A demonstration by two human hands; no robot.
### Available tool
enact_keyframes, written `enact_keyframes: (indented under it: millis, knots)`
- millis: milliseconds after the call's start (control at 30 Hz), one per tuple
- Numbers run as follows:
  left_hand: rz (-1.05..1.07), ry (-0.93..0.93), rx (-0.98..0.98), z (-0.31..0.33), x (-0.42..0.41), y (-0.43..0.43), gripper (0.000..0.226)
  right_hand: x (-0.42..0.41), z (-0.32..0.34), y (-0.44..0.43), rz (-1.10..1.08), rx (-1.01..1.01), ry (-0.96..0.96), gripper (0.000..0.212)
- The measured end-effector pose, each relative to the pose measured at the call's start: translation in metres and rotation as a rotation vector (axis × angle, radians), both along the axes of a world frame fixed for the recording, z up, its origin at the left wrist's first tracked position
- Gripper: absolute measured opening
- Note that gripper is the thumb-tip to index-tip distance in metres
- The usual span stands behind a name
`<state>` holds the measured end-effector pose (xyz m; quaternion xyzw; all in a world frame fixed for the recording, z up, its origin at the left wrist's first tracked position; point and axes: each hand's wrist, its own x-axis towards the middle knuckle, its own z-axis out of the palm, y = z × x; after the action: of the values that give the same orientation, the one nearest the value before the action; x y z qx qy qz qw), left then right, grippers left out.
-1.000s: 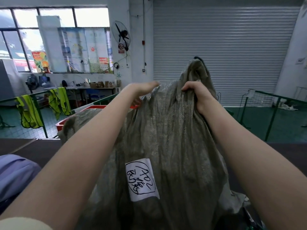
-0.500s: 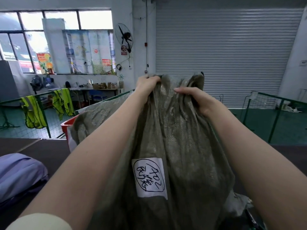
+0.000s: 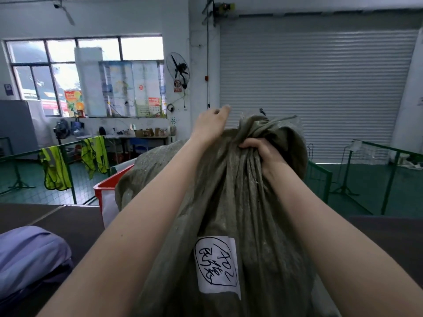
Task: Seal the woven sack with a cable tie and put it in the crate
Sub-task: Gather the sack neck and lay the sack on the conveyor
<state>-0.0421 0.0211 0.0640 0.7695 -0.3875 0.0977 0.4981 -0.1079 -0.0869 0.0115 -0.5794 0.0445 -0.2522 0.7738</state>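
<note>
A grey-green woven sack (image 3: 229,202) with a white handwritten label (image 3: 216,264) stands upright right in front of me. My right hand (image 3: 263,154) is clenched around its gathered neck, and the loose mouth flops over above the fist. My left hand (image 3: 210,124) lies at the top left of the neck with its fingers stretched toward the right; its palm side is hidden behind the fabric. A small black tip (image 3: 262,110) pokes up from the bunched top. The red crate (image 3: 107,186) stands behind the sack to the left, holding another grey-green sack (image 3: 146,161).
A lilac bundle (image 3: 27,255) lies on the dark surface (image 3: 68,220) at lower left. Green mesh fencing (image 3: 320,179) surrounds the area, with yellow safety vests (image 3: 55,170) hung on it. A shut roller door (image 3: 315,88) fills the back wall.
My right hand has gone from a loose hold on the sack's top to a tight fist around the gathered neck. My left hand has lifted and stretched out its fingers. The view has tilted up.
</note>
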Motion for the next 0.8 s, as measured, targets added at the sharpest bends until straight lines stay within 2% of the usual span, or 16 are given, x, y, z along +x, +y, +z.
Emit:
enact_keyframes:
  millis: [67, 133, 200, 267, 333, 367, 433, 500, 600, 633, 700, 767, 800]
  knots:
    - [0.094, 0.076, -0.040, -0.001, 0.012, 0.005, 0.034, 0.000, 0.000, -0.001, 0.007, 0.070, -0.028, 0.025]
    - [0.108, 0.139, 0.213, -0.004, 0.014, 0.011, 0.052, -0.003, -0.001, -0.003, 0.005, 0.099, -0.027, 0.026]
    - [0.035, 0.220, 0.487, -0.008, 0.005, 0.018, 0.063, -0.005, -0.002, -0.004, -0.001, 0.099, -0.005, 0.027]
    - [-0.095, 0.385, 0.574, -0.011, -0.001, 0.022, 0.064, -0.009, -0.002, -0.001, 0.000, 0.080, 0.018, 0.025]
    - [-0.239, 0.539, 0.494, -0.017, 0.001, 0.020, 0.052, -0.012, -0.001, 0.003, 0.010, 0.050, 0.031, 0.028]
    - [-0.253, 0.552, 0.420, -0.021, 0.005, 0.015, 0.044, -0.012, 0.000, 0.004, 0.014, 0.031, 0.038, 0.034]
    - [-0.147, 0.474, 0.259, -0.025, 0.010, 0.008, 0.038, -0.011, 0.002, 0.003, -0.025, -0.015, 0.054, 0.035]
    - [-0.032, 0.389, 0.028, -0.023, 0.013, 0.003, 0.027, -0.009, 0.003, -0.003, -0.127, -0.083, 0.082, 0.025]
    - [-0.053, 0.444, -0.237, -0.015, 0.019, 0.004, 0.012, -0.015, -0.003, -0.010, -0.077, -0.160, 0.227, 0.018]
    - [-0.069, 0.458, -0.283, -0.012, 0.021, 0.003, 0.011, -0.020, -0.006, -0.012, -0.013, -0.175, 0.273, 0.018]
    - [-0.088, 0.407, -0.321, -0.008, 0.020, -0.002, 0.023, -0.028, -0.008, -0.013, 0.116, -0.233, 0.317, 0.014]
    - [-0.174, 0.377, -0.258, -0.003, 0.009, -0.007, 0.026, -0.029, -0.006, -0.007, 0.210, -0.266, 0.296, 0.025]
    - [-0.284, 0.419, -0.186, -0.002, 0.005, -0.009, 0.032, -0.025, -0.005, -0.005, 0.233, -0.246, 0.247, 0.031]
